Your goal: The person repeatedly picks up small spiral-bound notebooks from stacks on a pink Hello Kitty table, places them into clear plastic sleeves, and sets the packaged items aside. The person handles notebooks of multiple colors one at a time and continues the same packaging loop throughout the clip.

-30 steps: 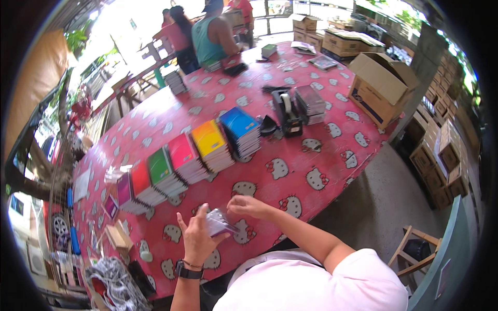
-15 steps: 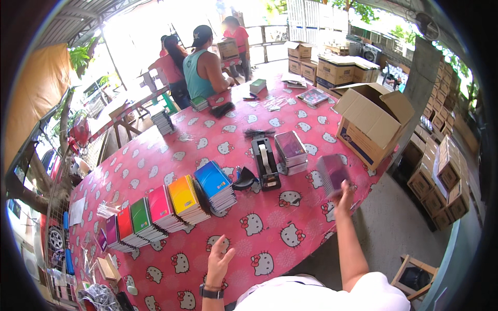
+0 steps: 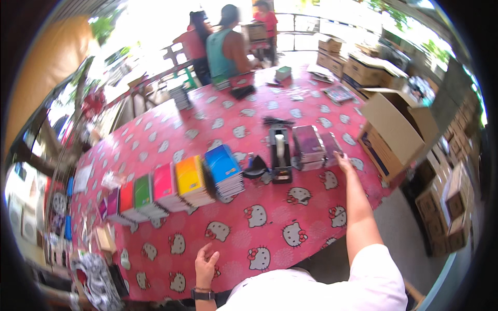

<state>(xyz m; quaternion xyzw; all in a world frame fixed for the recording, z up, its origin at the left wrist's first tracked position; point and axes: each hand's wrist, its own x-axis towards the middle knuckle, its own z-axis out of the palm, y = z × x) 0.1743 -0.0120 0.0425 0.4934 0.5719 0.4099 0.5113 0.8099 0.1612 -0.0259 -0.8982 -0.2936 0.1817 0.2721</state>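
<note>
Notebooks (image 3: 167, 182), stacked in a row on a pink patterned surface (image 3: 244, 238): purple, red, green, pink, yellow, blue. Left hand (image 3: 206, 262), empty, fingers loosely parted, near the front edge. Tape dispenser (image 3: 280, 160), black. Purple pile (image 3: 311, 142). Purple notebook (image 3: 330, 146), just beside that pile, grasped at its near edge by right hand (image 3: 342, 160). Carton (image 3: 391, 137), brown, flaps raised.

The shirt (image 3: 290, 295) is plain and white, its short right sleeve (image 3: 376, 274) ending above the elbow in a wide opening. A watch (image 3: 203, 295) circles the left wrist — strap dark and fairly broad, its finer detail too small to read. The left hand (image 3: 206, 263) and right hand (image 3: 343, 162) are bare — likewise the right forearm (image 3: 359, 212).
</note>
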